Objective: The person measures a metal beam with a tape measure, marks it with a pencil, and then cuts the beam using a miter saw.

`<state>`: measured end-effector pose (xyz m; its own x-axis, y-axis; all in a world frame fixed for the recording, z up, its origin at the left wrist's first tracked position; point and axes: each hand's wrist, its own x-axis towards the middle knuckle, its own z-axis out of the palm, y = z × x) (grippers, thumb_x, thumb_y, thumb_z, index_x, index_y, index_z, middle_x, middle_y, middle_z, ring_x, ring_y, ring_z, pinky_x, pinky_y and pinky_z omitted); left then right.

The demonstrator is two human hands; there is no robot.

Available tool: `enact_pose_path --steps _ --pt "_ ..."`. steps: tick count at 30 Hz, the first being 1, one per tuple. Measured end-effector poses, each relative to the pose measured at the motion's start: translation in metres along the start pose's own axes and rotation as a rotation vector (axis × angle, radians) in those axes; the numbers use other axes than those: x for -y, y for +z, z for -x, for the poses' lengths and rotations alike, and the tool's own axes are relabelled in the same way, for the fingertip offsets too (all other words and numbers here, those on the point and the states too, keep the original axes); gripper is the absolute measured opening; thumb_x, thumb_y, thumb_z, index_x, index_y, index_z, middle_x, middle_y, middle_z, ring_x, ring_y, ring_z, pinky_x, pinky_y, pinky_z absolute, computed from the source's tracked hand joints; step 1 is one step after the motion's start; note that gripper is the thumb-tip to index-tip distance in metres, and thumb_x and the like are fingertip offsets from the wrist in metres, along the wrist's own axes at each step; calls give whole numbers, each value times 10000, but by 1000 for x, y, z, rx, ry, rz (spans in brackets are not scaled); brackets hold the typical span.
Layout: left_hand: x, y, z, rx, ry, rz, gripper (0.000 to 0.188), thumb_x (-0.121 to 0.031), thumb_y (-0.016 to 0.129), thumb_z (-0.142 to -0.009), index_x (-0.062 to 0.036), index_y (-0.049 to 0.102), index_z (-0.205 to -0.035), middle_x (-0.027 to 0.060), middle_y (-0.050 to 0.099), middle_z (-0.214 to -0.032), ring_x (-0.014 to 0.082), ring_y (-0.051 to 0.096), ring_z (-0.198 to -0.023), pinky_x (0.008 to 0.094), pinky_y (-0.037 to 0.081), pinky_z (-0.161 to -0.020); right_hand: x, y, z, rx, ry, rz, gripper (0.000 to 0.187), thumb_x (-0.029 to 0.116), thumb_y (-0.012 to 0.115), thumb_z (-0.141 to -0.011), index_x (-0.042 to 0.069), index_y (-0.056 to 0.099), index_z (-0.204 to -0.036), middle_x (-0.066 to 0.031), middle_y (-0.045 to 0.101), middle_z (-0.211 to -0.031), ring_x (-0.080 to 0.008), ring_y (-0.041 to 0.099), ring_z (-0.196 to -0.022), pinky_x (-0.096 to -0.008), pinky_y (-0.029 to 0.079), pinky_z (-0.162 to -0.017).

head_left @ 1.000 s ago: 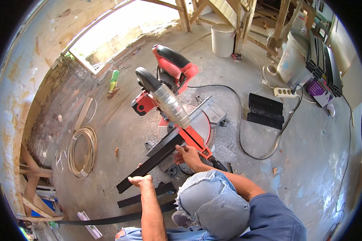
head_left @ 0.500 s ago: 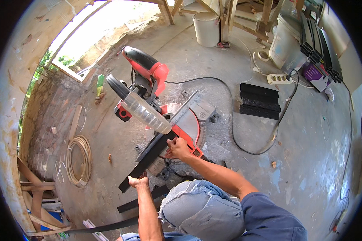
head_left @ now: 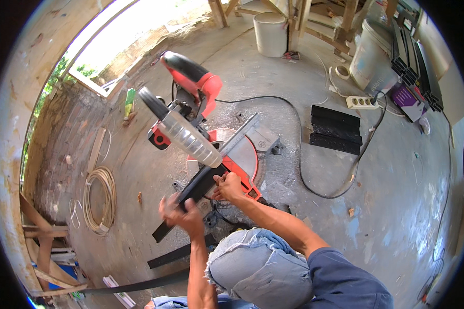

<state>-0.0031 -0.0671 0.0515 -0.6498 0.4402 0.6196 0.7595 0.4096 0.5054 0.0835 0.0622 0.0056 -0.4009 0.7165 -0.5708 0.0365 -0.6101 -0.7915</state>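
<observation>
Strip of black stock [head_left: 202, 187] slants from the near left to the red saw [head_left: 191, 143] on the floor [head_left: 386, 180], my left grip [head_left: 183, 215] spread apart and blurred over it, my right grip [head_left: 229, 186] curled at its far right end, though whether clamped I cannot tell.

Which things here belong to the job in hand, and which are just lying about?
Likely in use:
black strip, right hand against it, left hand over it, blurred
red miter saw
black cable
power strip

Apparently just lying about:
tan coil
white bucket
green tube
</observation>
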Motion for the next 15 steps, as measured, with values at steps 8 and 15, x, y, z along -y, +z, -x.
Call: enact_pose_path --steps 8,15 --pt "-2 56 -5 614 193 -139 322 -213 768 -779 -183 729 -1097 173 334 -1528 393 193 -1473 638 123 -1123 20 -43 -7 -134 -324 490 333 267 724 -901 -19 670 -740 -148 685 -659 -196 677 -560 -344 526 -510" --pt "5 59 5 546 107 -200 256 -298 789 -775 -168 744 -991 169 431 -1401 388 294 -1392 682 103 -1117 262 -39 112 -286 -1229 266 247 222 622 -946 -20 654 -978 -74 652 -811 -117 582 -726 -270 467 -662"
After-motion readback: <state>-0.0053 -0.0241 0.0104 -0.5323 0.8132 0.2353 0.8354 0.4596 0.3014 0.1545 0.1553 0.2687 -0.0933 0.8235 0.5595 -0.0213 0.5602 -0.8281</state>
